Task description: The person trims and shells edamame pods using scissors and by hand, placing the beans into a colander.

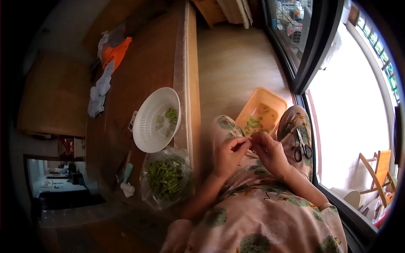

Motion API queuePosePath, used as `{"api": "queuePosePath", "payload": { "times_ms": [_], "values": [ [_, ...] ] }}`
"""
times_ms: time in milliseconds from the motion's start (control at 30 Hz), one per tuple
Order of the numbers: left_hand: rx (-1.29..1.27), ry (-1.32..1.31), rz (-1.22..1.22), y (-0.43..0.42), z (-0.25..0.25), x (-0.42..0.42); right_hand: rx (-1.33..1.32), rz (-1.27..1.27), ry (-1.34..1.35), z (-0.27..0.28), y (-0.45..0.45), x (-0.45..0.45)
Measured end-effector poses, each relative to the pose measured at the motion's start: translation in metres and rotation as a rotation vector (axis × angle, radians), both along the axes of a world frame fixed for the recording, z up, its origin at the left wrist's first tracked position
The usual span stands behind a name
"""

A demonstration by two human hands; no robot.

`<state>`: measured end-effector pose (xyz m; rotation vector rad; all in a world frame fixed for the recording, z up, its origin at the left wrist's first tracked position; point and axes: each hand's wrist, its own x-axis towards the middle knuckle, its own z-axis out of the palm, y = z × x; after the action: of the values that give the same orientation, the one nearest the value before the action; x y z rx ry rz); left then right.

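Observation:
My left hand [232, 154] and my right hand [270, 152] meet above my lap, fingertips pinched together on something too small to make out. Just beyond them, an orange plastic basin [270, 99] between my knees holds green scraps. On the wooden surface to the left stands a white slotted colander [147, 122] with a few green pieces inside. Nearer to me, beside the colander, lies an open clear plastic bag [147, 192] full of green pods or beans [165, 178]. Black-handled scissors [300, 147] rest on my right thigh.
A pale green-handled tool [128, 172] and a crumpled white tissue [127, 189] lie left of the bag. Orange cloth [117, 54] and grey cloth [99, 93] are farther back on the wooden surface [143, 63]. A dark-framed sliding door [318, 50] stands at right, a wooden chair [382, 170] beyond it.

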<state>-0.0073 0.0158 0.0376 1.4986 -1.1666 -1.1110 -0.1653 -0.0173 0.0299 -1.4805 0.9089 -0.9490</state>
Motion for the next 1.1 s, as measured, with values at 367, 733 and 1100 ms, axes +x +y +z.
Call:
{"api": "queuePosePath", "payload": {
  "times_ms": [367, 733, 1100],
  "values": [
    [-0.238, -0.611, 0.551, 0.010, 0.049, 0.212, -0.073, 0.121, 0.158, -0.005, 0.001, -0.006],
    [0.385, -0.823, 0.035, 0.090, 0.094, 0.186, 0.054, 0.151, 0.160, -0.005, 0.006, 0.000],
    [0.399, -1.106, -0.026, 0.125, 0.054, 0.169, 0.100, 0.186, 0.124, -0.016, 0.006, -0.003]
  ]
}}
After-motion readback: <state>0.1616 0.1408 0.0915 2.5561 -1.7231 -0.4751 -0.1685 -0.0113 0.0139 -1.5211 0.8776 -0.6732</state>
